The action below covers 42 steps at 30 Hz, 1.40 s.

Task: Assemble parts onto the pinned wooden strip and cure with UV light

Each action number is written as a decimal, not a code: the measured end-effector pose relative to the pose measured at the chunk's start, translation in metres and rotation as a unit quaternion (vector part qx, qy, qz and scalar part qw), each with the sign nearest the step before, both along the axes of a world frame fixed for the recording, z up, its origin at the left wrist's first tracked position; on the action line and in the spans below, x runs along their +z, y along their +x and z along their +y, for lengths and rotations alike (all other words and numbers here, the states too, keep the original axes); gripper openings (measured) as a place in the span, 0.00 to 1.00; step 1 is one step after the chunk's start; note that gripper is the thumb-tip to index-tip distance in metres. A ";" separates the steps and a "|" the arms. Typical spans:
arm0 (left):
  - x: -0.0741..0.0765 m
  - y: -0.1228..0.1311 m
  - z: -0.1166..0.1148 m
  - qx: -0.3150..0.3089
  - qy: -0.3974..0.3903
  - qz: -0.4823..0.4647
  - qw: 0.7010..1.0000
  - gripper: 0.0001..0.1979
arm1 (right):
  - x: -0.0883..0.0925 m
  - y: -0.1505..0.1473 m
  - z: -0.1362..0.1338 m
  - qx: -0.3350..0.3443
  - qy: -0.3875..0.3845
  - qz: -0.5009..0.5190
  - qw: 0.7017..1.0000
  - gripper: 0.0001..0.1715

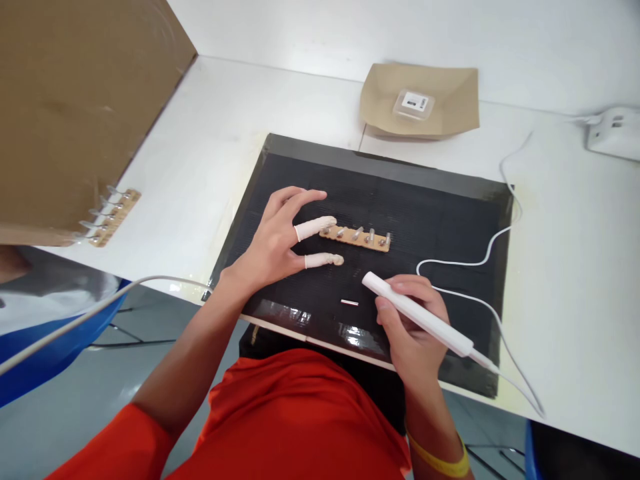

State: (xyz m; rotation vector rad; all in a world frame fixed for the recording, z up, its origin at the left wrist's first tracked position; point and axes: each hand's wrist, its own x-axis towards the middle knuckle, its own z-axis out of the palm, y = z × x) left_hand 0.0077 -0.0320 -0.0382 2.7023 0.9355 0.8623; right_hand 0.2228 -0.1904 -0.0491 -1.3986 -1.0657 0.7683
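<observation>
My left hand (277, 237) is over the black mat (300, 167), its fingers spread and nothing in them. White finger covers are on its thumb and index finger. Close to those fingertips lies a brown strip (363, 241) bearing several small clear tip-like pieces; whether a fingertip touches its left end I cannot tell. My right hand (417, 327) is closed around a white corded pen-shaped tool (423, 319), whose blunt front end points up and left. Between the hands, lower on the mat, rests a tiny pale pinkish rod (349, 303).
Behind the mat stands a brown paper tray (373, 100) with a labelled clear box (414, 105) in it. The tool's white cable (493, 250) loops across the right side toward a white power strip (615, 133). A cardboard panel (85, 100) and another strip (116, 217) with clear pieces are at left.
</observation>
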 end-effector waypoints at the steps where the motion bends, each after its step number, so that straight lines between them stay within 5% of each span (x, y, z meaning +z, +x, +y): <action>1: 0.000 0.001 0.000 -0.003 0.000 -0.002 1.000 0.28 | 0.000 0.000 0.000 0.000 0.001 0.001 1.000 0.10; 11: 0.002 0.016 -0.001 -0.034 0.042 0.018 0.998 0.28 | 0.002 0.000 0.000 0.001 -0.001 0.019 1.000 0.11; 29: 0.004 0.018 -0.008 0.006 -0.020 0.017 1.000 0.27 | 0.001 0.000 0.000 0.002 0.006 0.013 1.000 0.11; 33: -0.003 0.011 -0.010 0.036 -0.026 -0.030 0.999 0.38 | 0.000 0.002 -0.001 -0.016 0.002 0.001 1.000 0.10; 42: -0.020 -0.017 -0.037 0.151 -0.071 -0.010 0.986 0.41 | 0.019 0.017 -0.042 -0.010 -0.056 0.042 0.997 0.05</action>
